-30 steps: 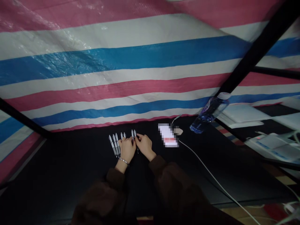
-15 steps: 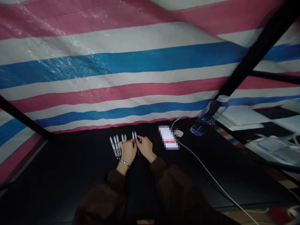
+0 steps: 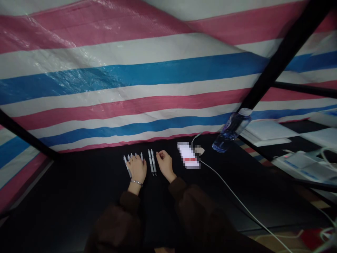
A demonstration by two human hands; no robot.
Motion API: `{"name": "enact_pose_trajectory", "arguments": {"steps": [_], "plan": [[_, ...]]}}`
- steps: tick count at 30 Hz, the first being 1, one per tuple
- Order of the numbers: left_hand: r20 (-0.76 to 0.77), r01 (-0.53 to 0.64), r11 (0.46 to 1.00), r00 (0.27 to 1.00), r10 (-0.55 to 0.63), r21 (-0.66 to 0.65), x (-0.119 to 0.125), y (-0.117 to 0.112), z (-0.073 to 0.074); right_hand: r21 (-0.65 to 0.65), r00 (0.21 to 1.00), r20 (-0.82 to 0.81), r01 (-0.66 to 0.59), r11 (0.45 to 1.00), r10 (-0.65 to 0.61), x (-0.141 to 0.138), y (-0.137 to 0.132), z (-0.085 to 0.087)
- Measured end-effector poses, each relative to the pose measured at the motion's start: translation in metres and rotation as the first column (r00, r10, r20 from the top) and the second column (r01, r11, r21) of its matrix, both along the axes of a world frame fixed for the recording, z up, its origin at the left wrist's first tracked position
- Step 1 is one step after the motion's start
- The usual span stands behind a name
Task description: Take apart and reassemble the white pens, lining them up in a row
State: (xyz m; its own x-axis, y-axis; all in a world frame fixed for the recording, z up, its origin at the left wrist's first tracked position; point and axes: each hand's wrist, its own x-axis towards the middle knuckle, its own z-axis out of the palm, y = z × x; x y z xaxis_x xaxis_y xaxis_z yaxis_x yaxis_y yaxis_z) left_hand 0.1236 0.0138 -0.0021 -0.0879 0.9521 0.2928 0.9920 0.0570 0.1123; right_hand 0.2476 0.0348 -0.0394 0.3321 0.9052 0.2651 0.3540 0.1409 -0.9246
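Two pens (image 3: 151, 162) between left hand (image 3: 137, 170) and right hand (image 3: 165, 164); more pens (image 3: 127, 168) under left hand.

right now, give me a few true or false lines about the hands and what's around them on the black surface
1. The left hand rests over a row of slim white-and-grey pens. True.
2. The right hand is gripping a pen. False: it lies apart from the pens, with nothing visible in it.
3. Two more white-and-grey pens lie side by side between the hands. True.
4. The clear plastic water bottle is left of the left hand. False: it is well to the right, past a pixelated white rectangle.
5. A thin silver bracelet circles the left wrist. True.
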Motion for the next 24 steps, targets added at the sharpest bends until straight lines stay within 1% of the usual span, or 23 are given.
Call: {"name": "enact_pose_trajectory", "arguments": {"steps": [7,10,13,15,16,19,21,24], "plan": [[0.055,-0.004,1.0,0.999,0.003,0.019,0.0,0.001,-0.002,0.043,0.997,-0.076,0.001,0.999,0.002,0.0,0.0,0.0],[0.177,-0.027,0.999,0.984,0.019,0.047,-0.002,0.003,0.0,0.045,0.996,-0.092,-0.003,0.999,0.007,0.0,0.0,0.001],[0.36,-0.065,0.99,0.933,0.017,0.123,-0.005,0.007,0.002,0.056,0.995,-0.098,0.012,0.998,-0.006,0.001,0.0,0.001],[0.502,-0.078,0.982,0.865,-0.02,0.173,-0.007,0.009,0.002,0.059,0.995,-0.101,0.018,0.998,-0.012,0.0,0.001,0.001],[0.583,-0.082,0.979,0.811,-0.044,0.189,-0.007,0.01,0.002,0.058,0.995,-0.102,0.018,0.998,-0.012,0.0,0.001,0.001],[0.788,-0.111,0.97,0.607,-0.107,0.217,-0.006,0.011,0.001,0.062,0.994,-0.11,0.017,0.998,-0.01,0.0,0.002,0.0],[0.855,-0.136,0.963,0.499,-0.138,0.235,-0.004,0.011,0.001,0.076,0.992,-0.123,0.016,0.997,-0.007,0.0,0.002,0.001],[0.911,-0.146,0.959,0.375,-0.172,0.241,-0.001,0.01,0.002,0.091,0.99,-0.141,0.002,0.996,0.011,-0.001,0.0,0.002]]}}
